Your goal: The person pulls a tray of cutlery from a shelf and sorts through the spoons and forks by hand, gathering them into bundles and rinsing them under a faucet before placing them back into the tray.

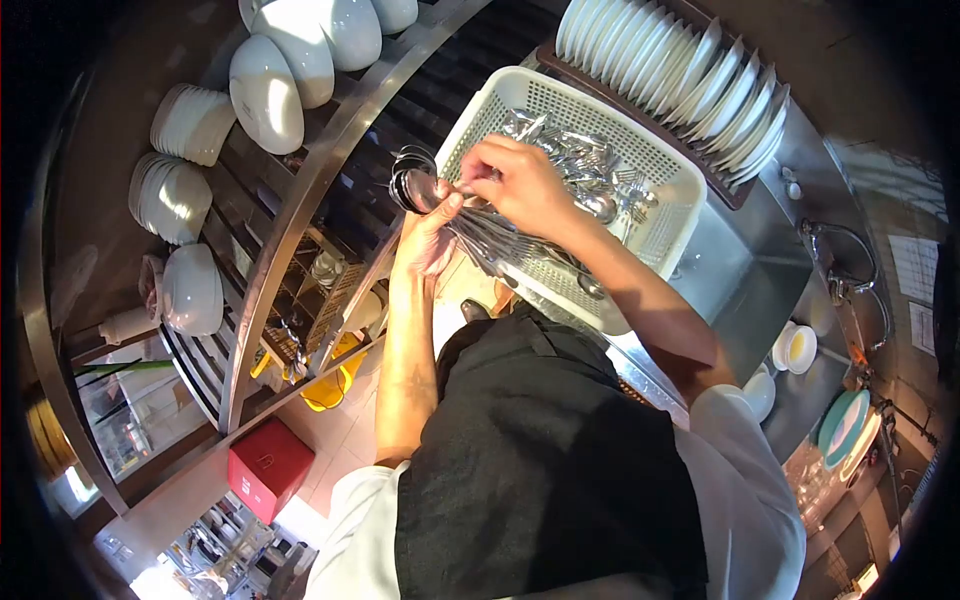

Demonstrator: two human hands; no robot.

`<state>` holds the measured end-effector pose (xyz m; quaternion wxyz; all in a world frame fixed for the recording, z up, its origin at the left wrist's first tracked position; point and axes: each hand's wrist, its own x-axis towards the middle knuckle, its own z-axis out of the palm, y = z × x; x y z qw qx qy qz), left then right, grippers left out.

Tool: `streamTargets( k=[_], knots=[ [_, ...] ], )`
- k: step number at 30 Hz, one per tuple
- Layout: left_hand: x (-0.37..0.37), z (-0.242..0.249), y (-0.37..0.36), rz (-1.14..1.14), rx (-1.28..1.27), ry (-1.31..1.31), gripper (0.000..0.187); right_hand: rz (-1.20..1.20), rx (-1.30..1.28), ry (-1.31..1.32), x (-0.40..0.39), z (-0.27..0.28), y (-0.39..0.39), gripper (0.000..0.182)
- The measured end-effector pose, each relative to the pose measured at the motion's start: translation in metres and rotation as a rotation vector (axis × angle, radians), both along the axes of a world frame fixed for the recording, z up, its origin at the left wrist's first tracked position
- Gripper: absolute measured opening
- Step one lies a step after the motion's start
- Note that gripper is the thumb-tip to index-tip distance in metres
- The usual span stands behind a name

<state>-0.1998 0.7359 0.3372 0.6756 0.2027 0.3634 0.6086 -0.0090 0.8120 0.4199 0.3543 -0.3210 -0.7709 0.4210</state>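
A bundle of metal spoons [418,188] is gripped in my left hand [430,236], bowls together at the upper left and handles fanning to the lower right. My right hand [518,182] bends over the bundle, its thumb and fingertips closed at the spoons' necks; whether it pinches a single spoon is hidden. Both hands are at the left edge of a white perforated plastic basket [685,185]. Inside the basket lies a heap of loose metal cutlery [580,155], with spoons and forks mixed.
A rack of upright white plates [680,70] stands behind the basket. To the right is a steel sink [750,270] with a faucet [840,285]. White bowls [268,95] sit on slatted shelves at left. A red box [268,465] stands at lower left.
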Motion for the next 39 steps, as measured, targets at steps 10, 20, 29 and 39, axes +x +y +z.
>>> streamTargets(
  k=[10,20,29,39],
  knots=[
    [-0.013,0.021,-0.043,0.006,-0.041,-0.184,0.019,-0.023,-0.261,-0.966,0.097,-0.098,-0.017,0.044],
    [0.015,0.023,-0.023,-0.156,0.026,-0.263,0.039,-0.353,-0.228,-0.893,0.141,-0.163,-0.089,0.039],
    [0.053,0.05,0.002,-0.227,-0.101,0.098,0.022,-0.518,-0.078,-0.692,0.161,-0.081,-0.044,0.031],
    [0.108,0.072,0.038,-0.33,0.07,0.273,0.028,-0.391,-0.044,-0.131,0.122,0.035,-0.011,0.012]
  ],
)
